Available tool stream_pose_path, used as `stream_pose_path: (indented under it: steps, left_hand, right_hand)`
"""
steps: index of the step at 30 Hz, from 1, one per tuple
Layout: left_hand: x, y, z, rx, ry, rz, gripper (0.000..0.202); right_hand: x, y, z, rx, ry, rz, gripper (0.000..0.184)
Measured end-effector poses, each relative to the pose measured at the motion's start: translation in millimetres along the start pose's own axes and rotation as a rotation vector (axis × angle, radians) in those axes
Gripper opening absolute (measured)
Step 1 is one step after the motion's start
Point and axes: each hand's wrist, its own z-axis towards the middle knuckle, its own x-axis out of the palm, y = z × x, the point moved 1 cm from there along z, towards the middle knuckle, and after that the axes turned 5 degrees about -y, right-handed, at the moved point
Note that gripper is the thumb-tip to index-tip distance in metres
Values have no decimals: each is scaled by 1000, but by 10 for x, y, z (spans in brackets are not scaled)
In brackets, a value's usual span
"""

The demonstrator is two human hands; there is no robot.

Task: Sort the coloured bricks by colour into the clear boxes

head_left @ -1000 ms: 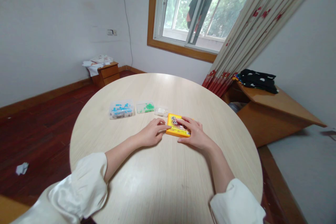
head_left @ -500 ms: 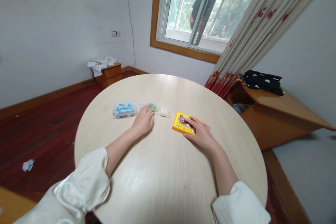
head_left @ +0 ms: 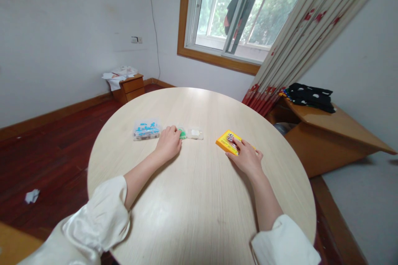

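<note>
My left hand lies on a small clear box of green pieces, its fingers curled over it and hiding most of it. To its left stands a clear box of blue pieces; to its right a small clear box of white pieces. My right hand rests flat on a yellow box with a printed lid, fingers stretched over its near right part. All of these lie on the round pale wooden table.
A low wooden cabinet with dark spotted cloth on it stands right of the table. A striped curtain hangs by the window. A small wooden drawer unit with papers is against the far wall. Crumpled paper lies on the red floor.
My left hand left the yellow box and moved left onto the box of green pieces. My right hand slid the yellow box to the right across the table.
</note>
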Motion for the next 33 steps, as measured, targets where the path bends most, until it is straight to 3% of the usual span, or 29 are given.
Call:
stream_pose_path:
  steps: [4, 9, 14, 19, 21, 24, 28, 33]
  left_hand:
    - [60, 41, -27, -6, -47, -28, 27]
    - [61, 34, -39, -11, -14, -21, 31]
    - [-42, -37, -25, -48, 109, -121, 41]
    - [-175, -181, -65, 135, 217, -450, 47]
    - [-222, -254, -91, 240, 245, -606, 46]
    - [-253, -326, -109, 292, 259, -724, 43]
    - [-320, -225, -32, 246, 115, -702, 44]
    - [-633, 385, 82, 85, -164, -303, 62]
  right_hand:
    - [44, -57, 12, 31, -22, -33, 51]
    - [95, -27, 35, 9, -37, 54, 53]
    - [34, 247, -25, -185, -41, 299, 55]
    - [-85, 601, -202, -453, 127, 513, 66]
    - [-107, 688, -257, -513, 218, 559, 63]
    - [-114, 735, -286, -540, 292, 604, 55]
    - [-131, 614, -203, -459, 148, 557, 47]
    - [-158, 156, 32, -214, -198, 352, 46]
